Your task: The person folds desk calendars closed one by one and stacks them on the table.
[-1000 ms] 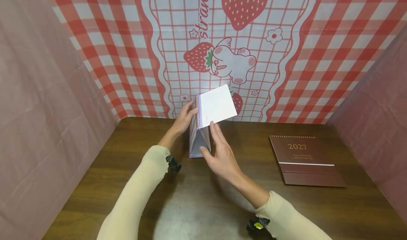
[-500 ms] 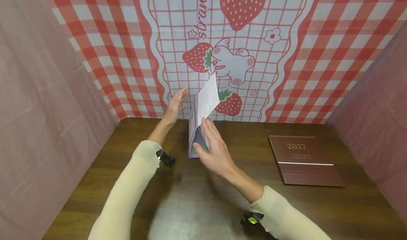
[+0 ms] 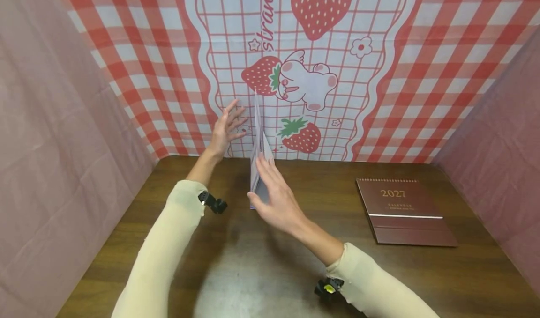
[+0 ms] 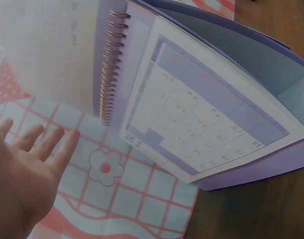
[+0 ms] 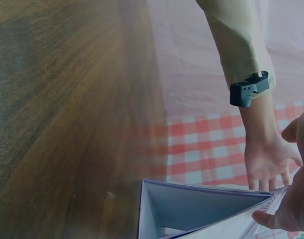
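Observation:
A purple spiral-bound desk calendar (image 3: 254, 168) stands like a tent on the wooden table, seen almost edge-on. Its lifted page (image 4: 57, 55) stands up from the wire rings (image 4: 110, 74), while a month grid (image 4: 196, 114) faces the left wrist camera. My right hand (image 3: 278, 198) has its fingers stretched out along the right side of the calendar and the lifted page; exact contact is hard to tell. My left hand (image 3: 223, 130) hovers to the calendar's left, fingers spread, touching nothing. The hollow triangular stand (image 5: 201, 204) shows in the right wrist view.
A closed brown 2027 calendar (image 3: 407, 212) lies on the right part of the wooden table (image 3: 240, 271). Behind the table hangs a red-and-white strawberry cloth (image 3: 168, 74). Pink cloths (image 3: 55, 144) close off both sides.
The lifted page has swung leftward from leaning right to nearly upright. My right hand has moved left with it. My left hand has left the rings and drawn away to the left.

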Available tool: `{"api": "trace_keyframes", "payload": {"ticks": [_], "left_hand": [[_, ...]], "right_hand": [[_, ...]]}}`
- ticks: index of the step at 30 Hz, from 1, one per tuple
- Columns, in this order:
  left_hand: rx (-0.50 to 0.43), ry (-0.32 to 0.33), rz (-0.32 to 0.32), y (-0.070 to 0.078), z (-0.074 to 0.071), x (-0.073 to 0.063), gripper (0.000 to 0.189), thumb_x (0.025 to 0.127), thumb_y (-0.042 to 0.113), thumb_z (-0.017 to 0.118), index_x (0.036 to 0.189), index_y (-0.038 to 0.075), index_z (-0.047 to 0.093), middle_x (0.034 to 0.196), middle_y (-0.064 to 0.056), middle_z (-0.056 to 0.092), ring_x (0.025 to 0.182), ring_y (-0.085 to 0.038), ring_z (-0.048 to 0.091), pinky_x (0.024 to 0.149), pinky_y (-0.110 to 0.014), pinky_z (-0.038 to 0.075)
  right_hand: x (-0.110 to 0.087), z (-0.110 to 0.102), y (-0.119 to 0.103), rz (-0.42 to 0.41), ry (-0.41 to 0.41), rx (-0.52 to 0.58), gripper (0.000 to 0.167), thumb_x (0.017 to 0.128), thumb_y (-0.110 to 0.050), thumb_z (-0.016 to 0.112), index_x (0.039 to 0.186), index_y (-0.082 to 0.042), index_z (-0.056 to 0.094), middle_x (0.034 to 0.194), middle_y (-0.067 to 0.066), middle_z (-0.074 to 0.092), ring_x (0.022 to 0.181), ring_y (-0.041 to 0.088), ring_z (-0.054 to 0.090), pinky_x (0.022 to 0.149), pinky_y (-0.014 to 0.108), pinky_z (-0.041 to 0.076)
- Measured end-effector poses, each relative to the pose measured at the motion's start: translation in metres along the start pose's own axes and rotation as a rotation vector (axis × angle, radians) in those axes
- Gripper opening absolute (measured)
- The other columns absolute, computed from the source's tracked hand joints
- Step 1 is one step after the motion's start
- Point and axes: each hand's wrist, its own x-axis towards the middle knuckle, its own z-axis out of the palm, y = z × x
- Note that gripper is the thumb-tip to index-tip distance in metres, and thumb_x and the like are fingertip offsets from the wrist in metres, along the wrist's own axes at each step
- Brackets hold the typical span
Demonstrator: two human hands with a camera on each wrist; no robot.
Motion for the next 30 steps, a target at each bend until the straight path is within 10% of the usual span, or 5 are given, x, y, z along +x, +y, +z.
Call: {"api": "trace_keyframes", "payload": {"ticks": [7, 11, 16, 19, 30], "left_hand": [[0.013, 0.056, 0.007, 0.004, -0.003, 0.001, 0.068, 0.118, 0.046, 0.018, 0.180, 0.019, 0.030, 0.181, -0.023, 0.040, 0.162, -0.055, 0.047, 0.125, -0.071, 0.051], [0.040, 0.114, 0.052, 0.006, -0.005, 0.001, 0.067, 0.119, 0.043, 0.019, 0.176, 0.016, 0.039, 0.177, -0.024, 0.047, 0.159, -0.049, 0.054, 0.115, -0.044, 0.062], [0.057, 0.162, 0.103, 0.005, -0.007, 0.003, 0.068, 0.121, 0.039, 0.019, 0.163, -0.001, 0.054, 0.161, -0.034, 0.060, 0.125, -0.014, 0.076, 0.092, -0.018, 0.061], [0.072, 0.181, 0.107, 0.003, -0.009, 0.002, 0.067, 0.121, 0.035, 0.019, 0.157, -0.007, 0.057, 0.153, -0.041, 0.061, 0.102, 0.001, 0.071, 0.086, -0.016, 0.058], [0.067, 0.321, 0.047, -0.009, -0.029, -0.017, 0.062, 0.121, 0.027, 0.025, 0.145, -0.014, 0.064, 0.153, -0.035, 0.066, 0.106, 0.001, 0.067, 0.094, -0.016, 0.056]], "right_hand": [[-0.003, 0.003, 0.002, 0.022, -0.035, -0.028, 0.081, 0.103, -0.018, 0.075, 0.174, -0.003, 0.039, 0.187, 0.016, 0.028, 0.174, 0.051, 0.024, 0.140, 0.069, 0.027], [-0.004, 0.005, 0.004, 0.029, -0.036, -0.035, 0.078, 0.103, -0.019, 0.075, 0.171, -0.001, 0.043, 0.186, 0.018, 0.031, 0.173, 0.053, 0.025, 0.139, 0.071, 0.028], [-0.005, 0.006, 0.006, 0.017, -0.040, -0.039, 0.075, 0.103, -0.019, 0.075, 0.168, 0.003, 0.046, 0.185, 0.018, 0.032, 0.173, 0.052, 0.025, 0.140, 0.069, 0.026], [-0.005, 0.007, 0.007, 0.005, -0.037, -0.045, 0.075, 0.103, -0.018, 0.075, 0.167, 0.005, 0.046, 0.185, 0.019, 0.033, 0.173, 0.052, 0.027, 0.140, 0.069, 0.027], [-0.006, 0.008, 0.016, -0.022, -0.042, -0.063, 0.073, 0.103, -0.018, 0.074, 0.167, 0.005, 0.048, 0.186, 0.015, 0.032, 0.172, 0.049, 0.031, 0.141, 0.065, 0.030]]}}
